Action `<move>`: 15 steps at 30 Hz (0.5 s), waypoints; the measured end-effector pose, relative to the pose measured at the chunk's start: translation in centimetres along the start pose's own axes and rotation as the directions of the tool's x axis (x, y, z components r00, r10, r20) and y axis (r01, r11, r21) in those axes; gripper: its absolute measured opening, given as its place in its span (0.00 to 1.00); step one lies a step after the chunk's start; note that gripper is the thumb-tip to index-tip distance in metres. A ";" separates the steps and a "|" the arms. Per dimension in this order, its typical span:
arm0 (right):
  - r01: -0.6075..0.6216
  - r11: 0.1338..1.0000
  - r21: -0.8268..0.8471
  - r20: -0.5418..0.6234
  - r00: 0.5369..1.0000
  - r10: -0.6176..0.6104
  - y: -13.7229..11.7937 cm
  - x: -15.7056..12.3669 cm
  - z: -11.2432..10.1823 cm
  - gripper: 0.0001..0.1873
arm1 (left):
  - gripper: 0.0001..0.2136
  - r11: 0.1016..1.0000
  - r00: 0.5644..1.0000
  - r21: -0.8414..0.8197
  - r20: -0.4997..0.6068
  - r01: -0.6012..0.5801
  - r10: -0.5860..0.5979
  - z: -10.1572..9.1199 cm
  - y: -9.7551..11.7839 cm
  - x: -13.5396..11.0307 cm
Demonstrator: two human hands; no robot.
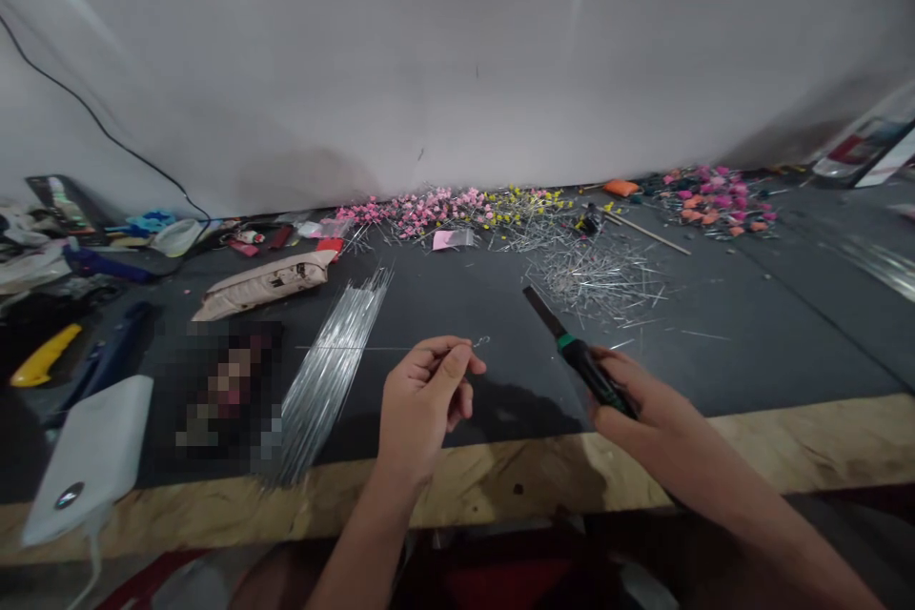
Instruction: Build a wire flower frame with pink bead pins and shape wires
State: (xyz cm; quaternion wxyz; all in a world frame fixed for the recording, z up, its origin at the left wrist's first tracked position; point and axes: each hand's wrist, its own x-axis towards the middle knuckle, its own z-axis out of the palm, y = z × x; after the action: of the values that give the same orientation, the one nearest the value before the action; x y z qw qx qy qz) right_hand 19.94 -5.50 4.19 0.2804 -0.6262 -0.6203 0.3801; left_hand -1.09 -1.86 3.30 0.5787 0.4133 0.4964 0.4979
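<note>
My left hand (433, 391) pinches a thin metal wire (357, 348) between thumb and forefinger. The wire runs out to the left over a bundle of straight wires (329, 372), and its small twisted loop shows just right of my fingertips. My right hand (636, 410) is wrapped around a tool with a black-and-green handle (590, 367). A straight, dark, narrow metal end points up and left from it, apart from the wire; its exact kind I cannot tell. Behind the tool lies a loose heap of short wire pieces (597, 281).
Pink flowers (421, 210), yellow ones (525, 205) and magenta-orange ones (721, 200) on wires lie along the wall. A beige pouch (268, 286), a white power bank (92, 457) and a yellow-handled tool (47, 355) are at left. The table's wooden front edge (807, 443) runs below my hands.
</note>
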 end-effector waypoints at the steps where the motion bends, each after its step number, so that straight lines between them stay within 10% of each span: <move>1: 0.008 0.998 -0.058 -0.026 1.000 -0.010 0.6 0.6 -0.1 0.10 | 0.06 0.999 0.999 -0.033 0.022 0.026 -0.025 0.0 -0.1 -0.1; 10: 0.063 0.937 -0.345 0.055 0.997 -0.047 5.2 4.2 1.2 0.05 | 0.05 0.999 0.992 -0.026 0.125 0.028 -0.025 0.1 -0.7 -0.7; 15: 0.174 0.970 -0.171 -0.007 0.984 -0.178 3.2 4.2 1.5 0.13 | 0.06 0.998 0.984 0.058 0.178 0.005 -0.015 0.6 -0.4 -1.1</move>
State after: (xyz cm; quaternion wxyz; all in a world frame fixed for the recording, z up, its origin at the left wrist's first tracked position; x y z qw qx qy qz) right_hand 20.27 -1.78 0.21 0.2654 -0.5945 -0.7004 0.2925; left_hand -0.45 -2.99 3.20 0.6112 0.4699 0.4588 0.4417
